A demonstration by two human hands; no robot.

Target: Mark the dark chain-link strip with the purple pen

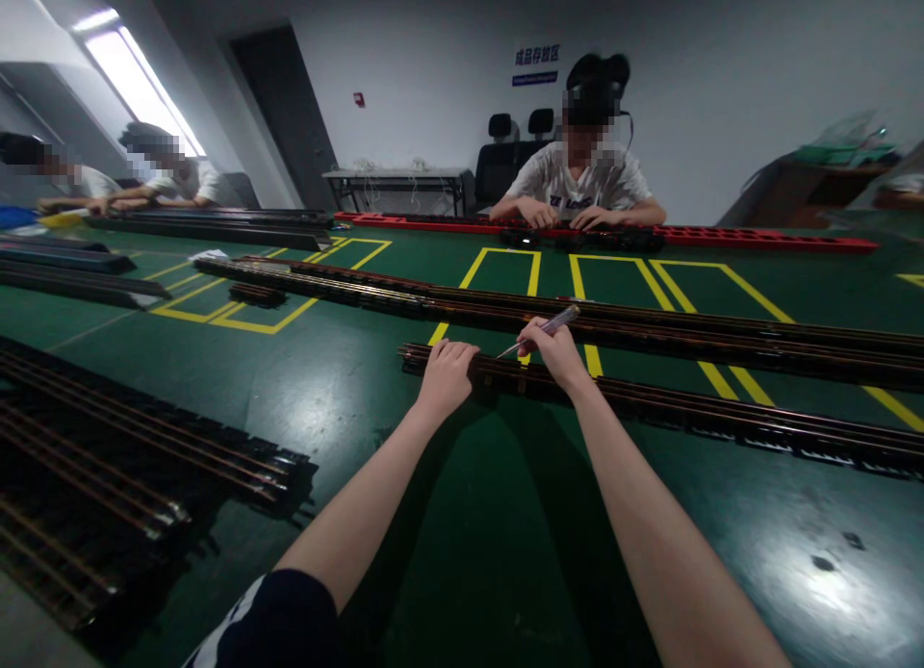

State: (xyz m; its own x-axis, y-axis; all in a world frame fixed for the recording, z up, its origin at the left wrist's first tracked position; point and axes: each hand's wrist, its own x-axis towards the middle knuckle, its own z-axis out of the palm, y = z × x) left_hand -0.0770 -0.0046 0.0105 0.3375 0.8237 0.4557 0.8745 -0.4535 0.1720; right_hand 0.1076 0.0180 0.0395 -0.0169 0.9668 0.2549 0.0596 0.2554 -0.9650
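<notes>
While left hand (448,373) lies on long dark rail (650,400) near its end, cannot tell if gripping, right hand (550,348) holds thin tool (563,319), tip by rail.

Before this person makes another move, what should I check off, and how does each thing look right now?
1. Screwdriver held in the right hand: ok, the fingers are around its handle.
2. Left hand on the near dark strip: ok, it rests close to the strip's left end.
3. Screwdriver tip seated properly: cannot tell, the contact is too small to make out.
4. Near strip separate from the dark strip beyond: ok, green table shows between them.
5. Co-worker's hands out of the way: ok, they are across the table, by the red strip.
</notes>
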